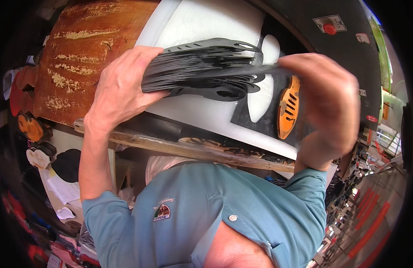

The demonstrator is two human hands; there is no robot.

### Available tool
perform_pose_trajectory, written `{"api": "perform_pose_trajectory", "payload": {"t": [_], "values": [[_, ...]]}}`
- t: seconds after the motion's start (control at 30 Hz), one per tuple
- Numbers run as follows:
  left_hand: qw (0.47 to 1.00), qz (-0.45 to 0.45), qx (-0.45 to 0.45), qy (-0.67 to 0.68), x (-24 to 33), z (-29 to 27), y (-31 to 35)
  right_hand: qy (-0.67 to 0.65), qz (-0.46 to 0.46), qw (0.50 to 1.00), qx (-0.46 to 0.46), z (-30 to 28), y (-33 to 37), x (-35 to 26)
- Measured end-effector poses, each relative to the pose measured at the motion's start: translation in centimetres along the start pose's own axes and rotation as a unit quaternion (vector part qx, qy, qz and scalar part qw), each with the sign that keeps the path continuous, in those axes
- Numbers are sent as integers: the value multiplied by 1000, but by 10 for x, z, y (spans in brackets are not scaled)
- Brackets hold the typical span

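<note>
My left hand [121,85] is wrapped round one end of a thick stack of thin black sole-shaped pieces [197,67], thumb below and fingers on top. Slots and an oval hole show in some of them. At the stack's right side, my right hand [329,98] is raised and blurred by motion. Its fingers pinch the end of one black piece [264,69] that sticks out of the stack. Just left of that forearm lies an orange sole-shaped cutting die [288,109] with slots. It rests on a dark sheet [246,117] with white sole-shaped areas in it.
Beneath the stack is a white board [211,20]. To its left stands a scuffed brown panel [77,58]. A wooden rail [188,149] runs along the near edge. A dark machine housing with a red button [329,29] is at the far right. Another orange die [30,128] lies at left.
</note>
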State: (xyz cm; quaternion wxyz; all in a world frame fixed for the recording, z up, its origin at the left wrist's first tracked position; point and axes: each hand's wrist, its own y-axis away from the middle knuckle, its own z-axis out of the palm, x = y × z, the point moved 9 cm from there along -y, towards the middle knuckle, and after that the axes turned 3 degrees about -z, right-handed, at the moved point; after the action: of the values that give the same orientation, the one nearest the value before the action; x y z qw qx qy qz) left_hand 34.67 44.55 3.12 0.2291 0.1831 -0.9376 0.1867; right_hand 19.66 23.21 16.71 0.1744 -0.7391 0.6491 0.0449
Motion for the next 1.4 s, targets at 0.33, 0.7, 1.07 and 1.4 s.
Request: {"api": "perform_pose_trajectory", "payload": {"t": [0.33,0.7,1.07,1.4], "values": [[995,29,45,-81,15,-11,-5,84,-207,974,23,109,-108,50],[1000,-23,7,4,-8,3,-3,-227,-12,957,-179,161,-69,66],[996,-22,51,67,21,-32,1,-207,-16,978,33,137,37,73],[996,30,-6,-84,8,-5,6,-269,68,950,145,184,57,97]]}}
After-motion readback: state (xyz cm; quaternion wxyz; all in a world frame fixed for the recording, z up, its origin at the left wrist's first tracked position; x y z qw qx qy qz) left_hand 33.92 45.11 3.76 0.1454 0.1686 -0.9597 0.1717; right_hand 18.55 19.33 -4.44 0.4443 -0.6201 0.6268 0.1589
